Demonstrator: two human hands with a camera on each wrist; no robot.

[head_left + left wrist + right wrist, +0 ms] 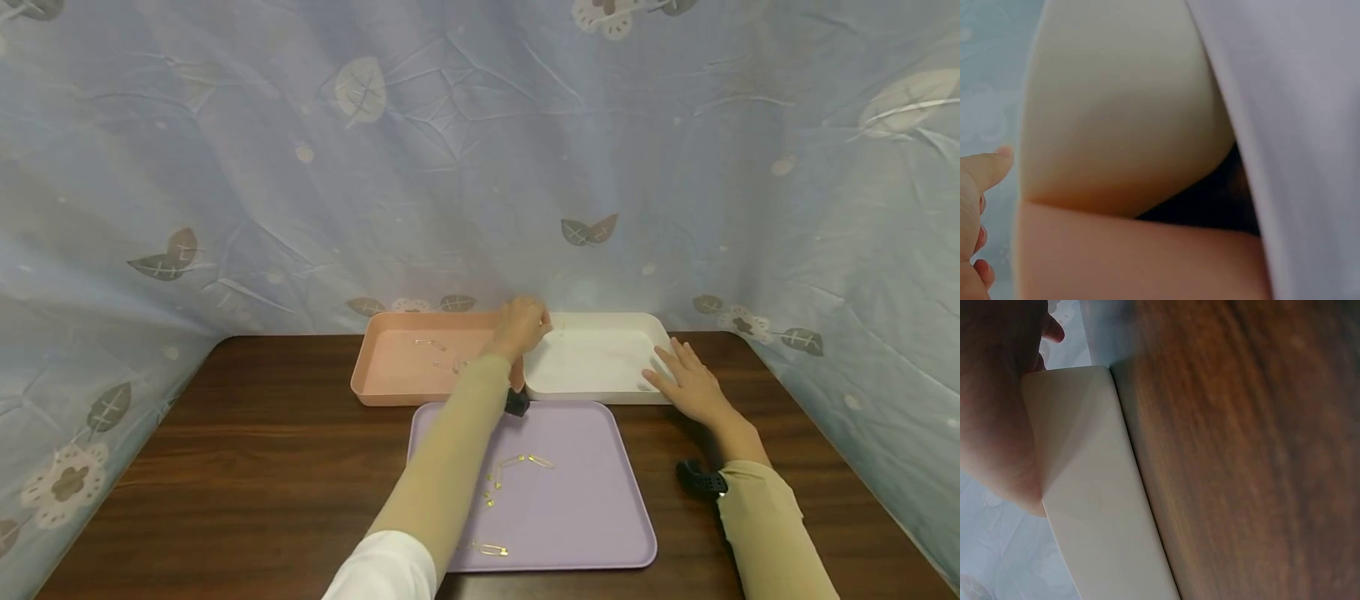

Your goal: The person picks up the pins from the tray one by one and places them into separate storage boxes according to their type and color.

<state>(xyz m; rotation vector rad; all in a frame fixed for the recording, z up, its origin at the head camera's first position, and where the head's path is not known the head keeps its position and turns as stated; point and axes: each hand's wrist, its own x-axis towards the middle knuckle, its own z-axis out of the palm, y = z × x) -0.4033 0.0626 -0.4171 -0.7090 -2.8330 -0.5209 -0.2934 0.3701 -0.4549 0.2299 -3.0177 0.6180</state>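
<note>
My left hand (520, 327) is over the place where the pink tray (390, 392) and the white tray (592, 398) meet, its fingers bent toward the white one. A tiny yellowish glint shows at its fingertips; I cannot tell whether they pinch a pin. In the left wrist view, part of that hand (972, 219) appears at the left edge, one finger extended above the others. With fingers spread, my right hand (693, 387) rests at the white tray's right rim. Gold safety pins (491, 550) lie scattered on the lilac tray (585, 517), partly covered by my left forearm.
Several thin pins (430, 342) lie in the pink tray. All three trays are on a dark wooden table (247, 467), the lilac one in front. A patterned curtain (450, 167) hangs behind and at both sides. A black wrist strap (701, 481) is on my right wrist.
</note>
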